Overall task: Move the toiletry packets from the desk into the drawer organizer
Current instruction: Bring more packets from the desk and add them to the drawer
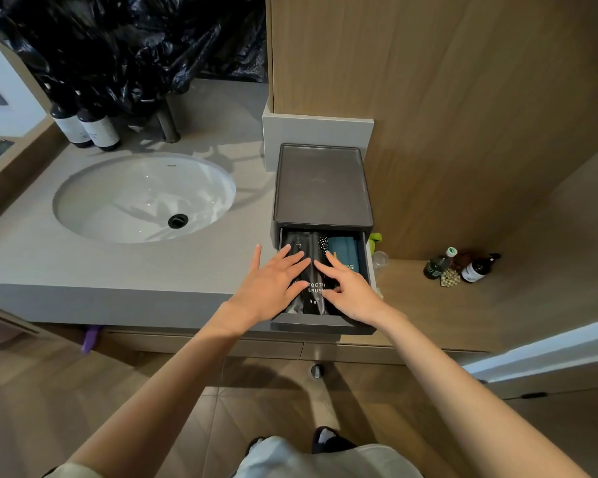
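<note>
Hotel-style bathroom, as indicated by an oval washbasin (142, 198) set into a grey vanity counter (32, 250), two amenity bottles (87, 127) (dark-capped, near the faucet (168, 127)) and a sealed toothbrush packet (314, 293).

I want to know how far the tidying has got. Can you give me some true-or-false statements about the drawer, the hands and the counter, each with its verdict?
1. The drawer of the organizer is pulled open. True.
2. The left hand lies flat on the black packets in the drawer. True.
3. The teal packet lies at the drawer's left side. False: it lies at the right side.
4. The sink is full of water. False: its basin holds no standing water.
5. Two dark bottles stand behind the sink. True.
6. The right hand lifts a packet over the sink. False: it is over the drawer, fingers on the toothbrush packet.
</note>
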Available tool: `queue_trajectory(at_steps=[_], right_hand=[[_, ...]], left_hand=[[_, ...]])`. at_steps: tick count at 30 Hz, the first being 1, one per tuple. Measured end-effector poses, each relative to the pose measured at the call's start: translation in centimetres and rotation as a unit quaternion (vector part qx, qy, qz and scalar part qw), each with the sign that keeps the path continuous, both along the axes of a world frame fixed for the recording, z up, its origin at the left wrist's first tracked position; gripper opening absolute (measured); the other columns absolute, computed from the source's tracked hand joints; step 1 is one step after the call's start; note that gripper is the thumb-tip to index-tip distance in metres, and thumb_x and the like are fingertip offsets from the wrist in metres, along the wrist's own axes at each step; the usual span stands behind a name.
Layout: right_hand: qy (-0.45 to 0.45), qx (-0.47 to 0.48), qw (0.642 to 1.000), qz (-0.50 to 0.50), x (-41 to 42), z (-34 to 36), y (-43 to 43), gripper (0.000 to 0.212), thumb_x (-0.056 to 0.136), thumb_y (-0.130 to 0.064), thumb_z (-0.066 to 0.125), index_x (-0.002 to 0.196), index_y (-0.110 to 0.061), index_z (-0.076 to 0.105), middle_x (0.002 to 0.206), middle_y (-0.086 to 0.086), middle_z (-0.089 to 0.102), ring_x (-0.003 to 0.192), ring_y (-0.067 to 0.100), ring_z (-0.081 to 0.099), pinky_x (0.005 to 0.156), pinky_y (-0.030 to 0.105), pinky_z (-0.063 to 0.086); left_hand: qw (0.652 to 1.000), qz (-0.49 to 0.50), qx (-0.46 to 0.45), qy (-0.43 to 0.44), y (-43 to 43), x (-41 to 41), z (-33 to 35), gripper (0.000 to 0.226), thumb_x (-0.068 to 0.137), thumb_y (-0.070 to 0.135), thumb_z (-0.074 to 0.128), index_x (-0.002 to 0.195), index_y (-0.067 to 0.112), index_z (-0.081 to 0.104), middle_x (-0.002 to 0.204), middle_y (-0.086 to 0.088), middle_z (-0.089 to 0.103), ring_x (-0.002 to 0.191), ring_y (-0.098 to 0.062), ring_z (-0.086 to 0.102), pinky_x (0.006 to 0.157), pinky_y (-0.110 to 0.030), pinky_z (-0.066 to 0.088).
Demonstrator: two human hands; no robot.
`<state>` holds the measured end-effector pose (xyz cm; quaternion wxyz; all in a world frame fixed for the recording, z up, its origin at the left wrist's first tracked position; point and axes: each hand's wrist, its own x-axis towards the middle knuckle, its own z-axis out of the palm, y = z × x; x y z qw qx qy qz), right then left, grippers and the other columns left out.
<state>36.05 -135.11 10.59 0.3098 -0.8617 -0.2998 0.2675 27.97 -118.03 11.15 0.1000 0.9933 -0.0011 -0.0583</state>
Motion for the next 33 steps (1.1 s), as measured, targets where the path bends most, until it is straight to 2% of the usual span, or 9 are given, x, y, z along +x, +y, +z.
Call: queue_trajectory(at_steps=[1, 4, 7, 10, 12, 20, 24, 28, 33], right_hand=[[-0.004, -0.001, 1.0, -0.002, 0.0, -0.1, 0.2, 0.065, 0.092, -0.007, 0.059, 0.148, -0.027, 0.033, 0.162, -0.003, 0.007, 0.084, 0.003, 0.059, 0.086, 0.024, 0.05], [-0.006, 0.003, 1.0, -0.016, 0.1, -0.4, 0.9, 0.071, 0.087, -0.008, 0.066, 0.147, -0.025, 0.034, 0.161, 0.001, 0.012, 0.126, 0.022, 0.051, 0.096, 0.028, 0.05], [-0.008, -0.011, 1.0, -0.018, -0.1, -0.6, 1.6, 0.073, 0.087, -0.013, 0.067, 0.149, -0.023, 0.029, 0.161, 0.003, 0.013, 0.132, 0.027, 0.045, 0.106, 0.035, 0.043], [-0.04, -0.052, 0.998, -0.007, -0.2, -0.9, 1.8, 0.071, 0.091, -0.023, 0.062, 0.151, -0.024, 0.025, 0.161, 0.004, 0.015, 0.143, 0.036, 0.022, 0.117, 0.044, 0.023], [-0.065, -0.077, 0.995, 0.007, -0.1, -0.5, 1.6, 0.068, 0.092, -0.026, 0.059, 0.151, -0.025, 0.024, 0.16, 0.002, 0.019, 0.144, 0.036, 0.015, 0.117, 0.044, 0.017], [-0.202, -0.088, 0.975, 0.017, -0.4, 1.5, -1.4, 0.052, 0.096, -0.027, 0.05, 0.146, -0.025, 0.037, 0.154, -0.003, 0.034, 0.139, 0.02, 0.028, 0.113, 0.036, 0.027], [-0.251, -0.215, 0.94, 0.082, -0.6, 1.5, -2.6, 0.049, 0.101, -0.036, 0.034, 0.149, -0.026, 0.03, 0.158, 0.0, 0.027, 0.144, 0.018, 0.027, 0.12, 0.044, 0.006], [-0.281, -0.342, 0.885, 0.144, -0.9, 1.5, -1.9, 0.051, 0.103, -0.039, 0.018, 0.151, -0.022, 0.025, 0.158, 0.006, 0.026, 0.143, 0.02, 0.031, 0.116, 0.05, -0.013], [-0.281, -0.415, 0.843, 0.196, -0.5, 1.7, -0.4, 0.052, 0.103, -0.026, 0.022, 0.152, -0.009, 0.019, 0.153, 0.008, 0.036, 0.146, 0.029, 0.02, 0.117, 0.052, -0.008]], left_hand=[[1.0, -0.005, 0.011, 0.008, 0.0, 0.0, 0.0, 0.055, 0.099, 0.046, 0.028, 0.15, 0.027, 0.021, 0.159, 0.007, 0.017, 0.148, -0.013, 0.001, 0.115, -0.055, -0.008], [0.999, -0.01, 0.036, 0.018, 0.3, -0.1, -0.3, 0.054, 0.099, 0.044, 0.031, 0.149, 0.026, 0.022, 0.16, 0.007, 0.014, 0.148, -0.014, -0.002, 0.114, -0.056, -0.009], [0.998, -0.011, 0.053, 0.013, 0.5, -0.2, -0.5, 0.052, 0.1, 0.043, 0.03, 0.149, 0.027, 0.023, 0.159, 0.008, 0.013, 0.148, -0.014, -0.003, 0.114, -0.056, -0.006], [0.997, -0.015, 0.067, 0.017, 0.5, 0.1, -0.4, 0.053, 0.099, 0.044, 0.029, 0.149, 0.027, 0.022, 0.16, 0.008, 0.012, 0.148, -0.015, -0.003, 0.114, -0.056, -0.004], [0.997, -0.015, 0.067, 0.021, 0.5, 0.1, -0.4, 0.054, 0.099, 0.046, 0.028, 0.149, 0.026, 0.021, 0.16, 0.008, 0.012, 0.148, -0.015, -0.003, 0.115, -0.056, -0.003], [0.996, 0.016, 0.081, -0.027, 0.3, -1.8, 0.1, 0.056, 0.097, 0.052, 0.016, 0.149, 0.032, 0.021, 0.158, 0.002, 0.022, 0.148, -0.018, 0.005, 0.117, -0.052, -0.001], [0.994, 0.006, 0.095, -0.045, -0.3, -2.7, 0.1, 0.063, 0.089, 0.057, -0.001, 0.147, 0.041, 0.019, 0.153, -0.001, 0.035, 0.147, -0.02, 0.012, 0.118, -0.054, 0.003], [0.993, 0.016, 0.118, -0.004, -1.3, -2.7, 0.4, 0.053, 0.097, 0.054, 0.011, 0.146, 0.04, 0.025, 0.156, 0.0, 0.027, 0.148, -0.02, 0.006, 0.117, -0.055, 0.0], [0.99, 0.032, 0.139, 0.019, -1.7, -2.4, 0.9, 0.051, 0.099, 0.051, 0.015, 0.146, 0.036, 0.028, 0.154, 0.001, 0.031, 0.148, -0.02, 0.008, 0.116, -0.058, -0.002]])
